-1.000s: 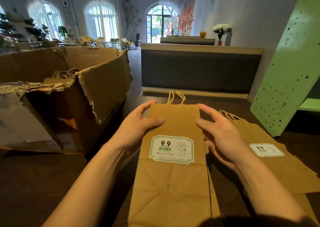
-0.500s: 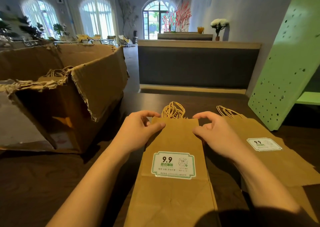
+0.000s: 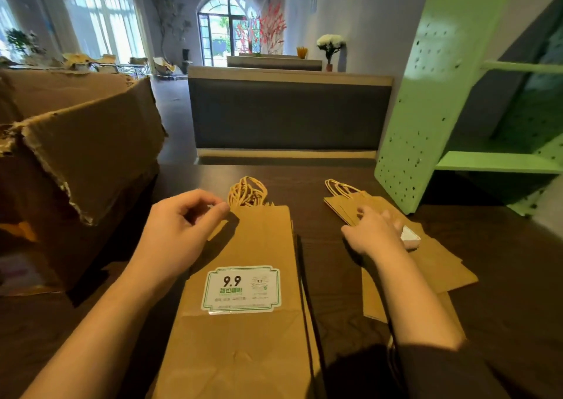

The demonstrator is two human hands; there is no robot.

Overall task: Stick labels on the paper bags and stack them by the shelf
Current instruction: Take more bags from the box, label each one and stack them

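A brown paper bag (image 3: pixel 259 246) lies flat on top of a stack in front of me, its twisted handles (image 3: pixel 246 191) bunched at the far end. A white and green "9.9" label (image 3: pixel 242 289) is stuck on it. My left hand (image 3: pixel 179 231) hovers over the bag's far left corner, fingers loosely curled, holding nothing. My right hand (image 3: pixel 376 232) rests with straight fingers on a second pile of labelled bags (image 3: pixel 441 264) to the right, near the foot of the green pegboard shelf (image 3: pixel 426 94). It covers most of that pile's label (image 3: pixel 409 237).
A large torn cardboard box (image 3: pixel 85 161) stands at the left, close to the centre stack. The dark wooden table (image 3: pixel 502 307) runs to the right under the shelf. A grey bench back (image 3: pixel 286 112) stands beyond the table's far edge.
The labelled bag was laid down flat on the centre stack. Both hands let go of it. My right hand moved right onto the other pile of bags.
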